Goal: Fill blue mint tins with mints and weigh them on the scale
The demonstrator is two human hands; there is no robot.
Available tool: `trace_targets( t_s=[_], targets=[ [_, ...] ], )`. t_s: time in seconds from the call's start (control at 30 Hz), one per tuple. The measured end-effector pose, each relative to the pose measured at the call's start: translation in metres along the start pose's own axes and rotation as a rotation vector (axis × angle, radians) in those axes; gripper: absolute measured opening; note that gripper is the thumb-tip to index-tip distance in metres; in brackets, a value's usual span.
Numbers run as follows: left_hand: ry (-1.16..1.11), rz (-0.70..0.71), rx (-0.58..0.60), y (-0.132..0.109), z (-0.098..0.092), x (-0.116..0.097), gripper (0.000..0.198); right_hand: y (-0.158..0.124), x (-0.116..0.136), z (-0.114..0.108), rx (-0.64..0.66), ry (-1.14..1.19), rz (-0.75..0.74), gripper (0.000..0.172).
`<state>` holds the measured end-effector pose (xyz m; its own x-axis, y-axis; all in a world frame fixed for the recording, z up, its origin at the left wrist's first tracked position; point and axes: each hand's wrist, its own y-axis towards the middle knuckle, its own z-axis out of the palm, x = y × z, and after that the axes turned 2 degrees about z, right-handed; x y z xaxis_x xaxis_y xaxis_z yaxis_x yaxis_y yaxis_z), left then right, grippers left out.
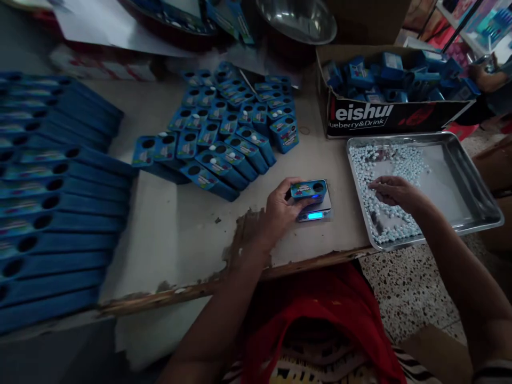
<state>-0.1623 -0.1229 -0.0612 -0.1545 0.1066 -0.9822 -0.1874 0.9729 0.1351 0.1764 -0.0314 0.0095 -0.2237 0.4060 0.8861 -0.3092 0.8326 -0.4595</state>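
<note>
My left hand (283,209) is wrapped around a small blue box (308,190) with a round dark hole in its top. The box stands upright on a small digital scale (328,202), whose display glows blue; the digits are too small to read. My right hand (394,191) hovers over a shallow metal tray (460,208), fingers pinched together just above or touching a layer of small pale mint-white pellets (396,216). Whatever those fingertips hold, if anything, is hidden. The pellets lie mostly in the tray's left half.
Many similar blue boxes (224,133) stand in a cluster beyond my left hand. Long rows (60,197) fill the left. A cardboard carton (360,114) of jumbled blue boxes sits behind the tray. A metal bowl (300,21) is at the back. Another person's hand (490,80) shows far right.
</note>
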Motion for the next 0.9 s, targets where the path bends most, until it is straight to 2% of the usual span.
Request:
trace_targets(
  t_s=[0.1, 0.17, 0.33, 0.43, 0.57, 0.77, 0.9],
  targets=[
    [-0.021, 0.07, 0.001, -0.006, -0.005, 0.002, 0.071, 0.002, 0.027, 0.027, 0.099, 0.122, 0.002, 0.033],
    [0.012, 0.085, -0.029, -0.015, -0.018, 0.0, 0.077, 0.004, 0.041, 0.045, 0.117, 0.233, 0.019, 0.027],
    [0.081, -0.043, -0.204, -0.042, -0.064, -0.003, 0.063, 0.005, 0.053, 0.071, 0.092, 0.274, 0.026, 0.013],
    [0.116, -0.092, -0.278, -0.05, -0.081, -0.007, 0.053, 0.006, 0.053, 0.077, 0.087, 0.208, -0.006, 0.016],
    [0.097, -0.059, -0.336, -0.049, -0.088, -0.015, 0.053, 0.007, 0.053, 0.081, 0.113, 0.114, -0.035, 0.025],
    [0.068, -0.067, -0.302, -0.047, -0.088, -0.019, 0.052, 0.001, 0.06, 0.085, 0.034, 0.165, -0.01, 0.009],
    [0.028, -0.104, -0.265, -0.048, -0.085, -0.017, 0.054, -0.002, 0.066, 0.086, 0.106, 0.075, -0.003, 0.015]
  ],
)
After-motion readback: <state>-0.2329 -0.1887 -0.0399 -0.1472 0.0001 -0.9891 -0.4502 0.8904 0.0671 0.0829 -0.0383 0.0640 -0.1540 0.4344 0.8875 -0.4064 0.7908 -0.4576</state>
